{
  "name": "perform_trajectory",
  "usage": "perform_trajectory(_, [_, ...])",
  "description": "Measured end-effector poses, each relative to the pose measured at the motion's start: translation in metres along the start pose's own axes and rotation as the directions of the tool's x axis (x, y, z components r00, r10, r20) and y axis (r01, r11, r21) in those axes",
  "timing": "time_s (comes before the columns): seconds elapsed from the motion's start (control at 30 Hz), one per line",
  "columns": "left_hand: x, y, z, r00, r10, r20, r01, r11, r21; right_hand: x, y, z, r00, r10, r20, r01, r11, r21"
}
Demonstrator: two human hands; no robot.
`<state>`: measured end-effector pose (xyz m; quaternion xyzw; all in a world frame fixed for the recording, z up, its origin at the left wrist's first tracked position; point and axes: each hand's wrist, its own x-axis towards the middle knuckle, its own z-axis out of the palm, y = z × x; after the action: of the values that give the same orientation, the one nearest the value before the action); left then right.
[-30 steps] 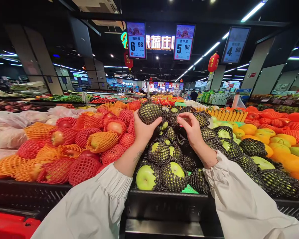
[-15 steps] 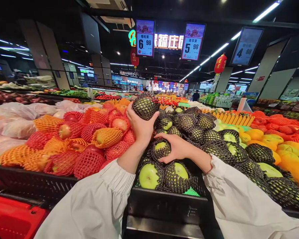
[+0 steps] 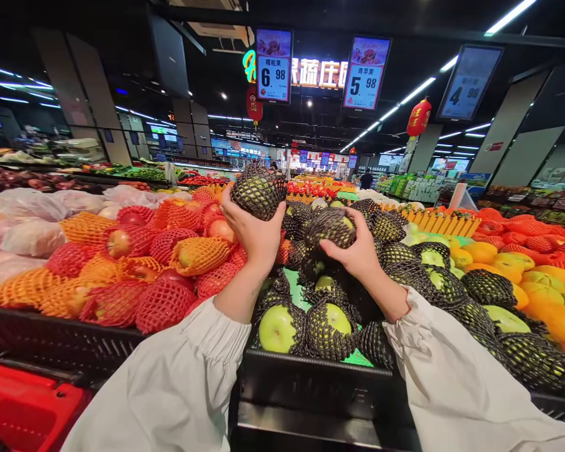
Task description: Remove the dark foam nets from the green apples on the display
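My left hand [image 3: 257, 235] is closed around a green apple [image 3: 257, 194] in a black foam net, held up above the pile. To its right, my right hand [image 3: 358, 248] grips a second netted green apple [image 3: 329, 229] from its right side, lifted over the others. Below both hands, green apples in black nets lie in a black crate [image 3: 315, 370]. Two front ones, a left apple [image 3: 277, 329] and a right apple [image 3: 336, 320], show bare green skin. Green lining [image 3: 294, 285] shows between the fruit.
Red apples [image 3: 164, 307] in red and orange nets fill the left bin, with bagged fruit [image 3: 26, 220] beyond. Oranges [image 3: 532, 270] lie at the right. A red basket [image 3: 28, 402] stands at lower left. Price screens [image 3: 366, 74] hang overhead.
My right hand has lifted a netted apple up off the pile, baring green lining beneath. My left hand, still holding its apple, has shifted slightly left.
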<state>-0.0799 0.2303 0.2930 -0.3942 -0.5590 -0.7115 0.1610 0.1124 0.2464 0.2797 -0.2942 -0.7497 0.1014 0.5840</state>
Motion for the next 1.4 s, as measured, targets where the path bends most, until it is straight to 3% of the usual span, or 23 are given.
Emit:
perform_trajectory(0.1, [0.002,-0.001,-0.002,0.985,-0.071,0.158,0.05,0.99,0.131,0.003,0.011,0.0,0.968,0.038,-0.249,-0.016,0.996,0.09])
perform_trajectory(0.17, [0.001,0.0,-0.002,0.925,-0.103,0.365,0.013,0.97,0.242,0.003,0.017,0.0,0.949,0.038,-0.312,-0.004,0.994,0.109])
perform_trajectory(0.27, [-0.003,0.001,-0.003,0.755,-0.103,0.648,-0.17,0.923,0.345,0.003,0.02,-0.001,0.924,0.004,-0.383,0.029,0.996,0.08])
perform_trajectory(0.37, [-0.005,0.002,-0.005,0.538,-0.109,0.836,-0.402,0.839,0.368,0.003,0.019,-0.004,0.91,-0.043,-0.413,0.064,0.997,0.037])
perform_trajectory(0.47, [-0.003,0.001,-0.008,0.291,-0.164,0.943,-0.604,0.732,0.314,0.003,0.017,-0.004,0.912,-0.086,-0.401,0.09,0.996,-0.008])
perform_trajectory(0.53, [-0.001,0.0,-0.007,0.211,-0.225,0.951,-0.642,0.702,0.308,0.002,0.014,-0.004,0.913,-0.095,-0.397,0.096,0.995,-0.017])
perform_trajectory(0.73, [-0.005,0.0,0.009,0.21,-0.382,0.9,-0.621,0.658,0.424,0.002,0.006,-0.004,0.903,-0.077,-0.423,0.108,0.993,0.049])
perform_trajectory(0.8, [-0.006,-0.001,0.013,0.197,-0.412,0.89,-0.614,0.656,0.44,0.002,0.004,-0.005,0.93,-0.073,-0.359,0.1,0.993,0.057])
perform_trajectory(0.87, [-0.007,-0.003,0.014,0.184,-0.426,0.886,-0.59,0.673,0.446,0.0,0.001,-0.005,0.984,-0.06,-0.167,0.069,0.997,0.046])
perform_trajectory(0.93, [-0.006,-0.006,0.014,0.167,-0.42,0.892,-0.567,0.7,0.435,-0.003,-0.004,-0.005,0.987,-0.072,0.143,0.071,0.997,0.014])
perform_trajectory(0.97, [-0.005,-0.008,0.013,0.164,-0.41,0.897,-0.56,0.71,0.427,-0.005,-0.007,-0.005,0.947,-0.087,0.308,0.093,0.996,-0.003])
perform_trajectory(1.03, [-0.004,-0.013,0.012,0.175,-0.391,0.903,-0.556,0.718,0.419,-0.008,-0.012,-0.005,0.798,-0.069,0.599,0.108,0.994,-0.03])
perform_trajectory(1.13, [-0.002,-0.019,0.008,0.216,-0.351,0.911,-0.562,0.718,0.409,-0.011,-0.015,-0.005,0.574,0.094,0.814,-0.021,0.995,-0.1])
perform_trajectory(1.17, [-0.001,-0.021,0.006,0.222,-0.33,0.917,-0.565,0.723,0.397,-0.011,-0.015,-0.004,0.536,0.128,0.834,-0.059,0.992,-0.115])
perform_trajectory(1.23, [0.004,-0.022,0.0,0.227,-0.276,0.934,-0.565,0.744,0.357,-0.011,-0.015,-0.004,0.532,0.13,0.837,-0.061,0.991,-0.115])
perform_trajectory(1.3, [0.01,-0.02,-0.006,0.272,-0.179,0.946,-0.542,0.783,0.304,-0.011,-0.013,-0.003,0.565,0.099,0.819,-0.007,0.993,-0.115])
perform_trajectory(1.33, [0.012,-0.017,-0.009,0.329,-0.121,0.937,-0.511,0.811,0.285,-0.01,-0.012,-0.002,0.584,0.087,0.807,0.021,0.992,-0.122])
perform_trajectory(1.4, [0.015,-0.009,-0.011,0.5,-0.006,0.866,-0.42,0.873,0.249,-0.01,-0.01,-0.002,0.618,0.061,0.784,0.066,0.989,-0.13])
